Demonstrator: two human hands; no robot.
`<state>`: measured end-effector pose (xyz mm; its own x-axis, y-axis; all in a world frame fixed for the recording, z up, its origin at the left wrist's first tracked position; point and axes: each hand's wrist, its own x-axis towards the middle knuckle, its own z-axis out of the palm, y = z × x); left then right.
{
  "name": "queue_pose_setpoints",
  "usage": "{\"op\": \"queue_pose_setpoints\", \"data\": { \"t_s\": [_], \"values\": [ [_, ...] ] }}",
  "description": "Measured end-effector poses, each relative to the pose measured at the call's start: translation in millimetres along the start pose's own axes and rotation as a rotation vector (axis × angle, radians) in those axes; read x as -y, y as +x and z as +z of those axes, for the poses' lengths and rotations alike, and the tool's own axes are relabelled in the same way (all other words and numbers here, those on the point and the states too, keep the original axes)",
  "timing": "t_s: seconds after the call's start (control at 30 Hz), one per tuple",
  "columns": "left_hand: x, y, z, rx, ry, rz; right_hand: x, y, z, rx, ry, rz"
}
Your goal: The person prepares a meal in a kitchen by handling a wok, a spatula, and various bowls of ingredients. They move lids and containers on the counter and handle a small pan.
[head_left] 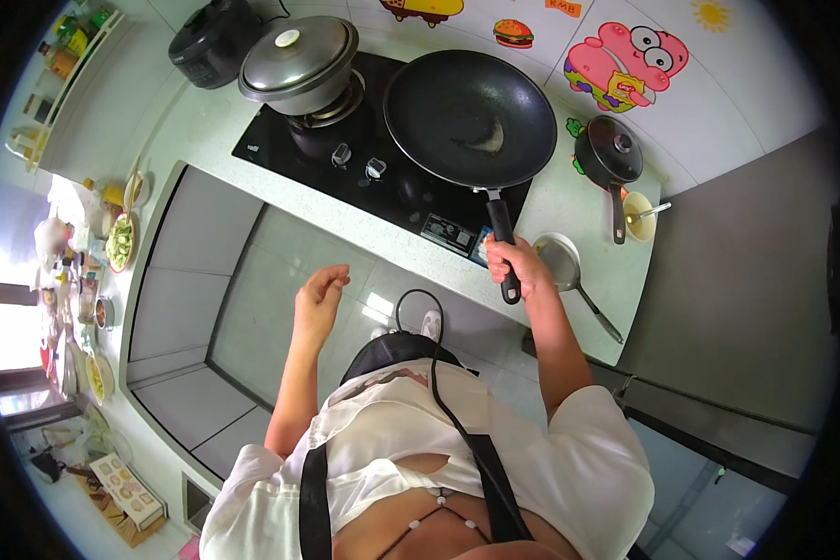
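My right hand [521, 265] is closed around the black handle [502, 224] of a wide dark frying pan [457, 112]. The pan sits over the right side of the black gas hob [280, 154], with a pale shiny patch on its inner surface. Over the floor, short of the counter edge, my left hand [321, 297] hangs with its fingers loosely curled together and nothing visible in them. A skimmer-like ladle [560, 261] with a long dark handle lies on the counter beside my right hand.
A lidded grey pot [303, 70] stands on the left burner, beside a black rice cooker [210, 42]. At right are a small lidded black saucepan [607, 149] and a bowl [640, 224] with a spoon. Along the left counter stand a plate of chopped green food [119, 243] and several bottles.
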<state>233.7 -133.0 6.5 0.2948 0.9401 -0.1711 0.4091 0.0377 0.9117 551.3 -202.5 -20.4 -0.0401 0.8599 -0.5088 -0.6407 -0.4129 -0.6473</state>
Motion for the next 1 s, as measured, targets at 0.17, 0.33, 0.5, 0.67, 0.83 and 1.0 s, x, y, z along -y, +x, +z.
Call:
{"op": "queue_pose_setpoints", "data": {
  "t_s": [0.17,0.33,0.5,0.67,0.83,1.0],
  "values": [
    [13,-7,-19,-0.021,-0.035,0.002,-28,6,-1,-0.060,-0.076,-0.093],
    [33,-16,-46,-0.091,-0.115,-0.003,-35,-7,16,-0.116,-0.109,-0.157],
    [51,-32,-59,-0.081,-0.138,-0.053,-36,-20,29,-0.091,-0.098,-0.154],
    [52,-27,-65,-0.124,-0.131,-0.015,-25,-24,45,-0.044,-0.041,-0.096],
    [41,-20,-64,-0.145,-0.135,0.010,-2,-14,61,0.005,0.005,-0.070],
    [40,-15,-56,-0.156,-0.185,0.009,22,-12,60,0.111,0.146,-0.007]
  ]
}}
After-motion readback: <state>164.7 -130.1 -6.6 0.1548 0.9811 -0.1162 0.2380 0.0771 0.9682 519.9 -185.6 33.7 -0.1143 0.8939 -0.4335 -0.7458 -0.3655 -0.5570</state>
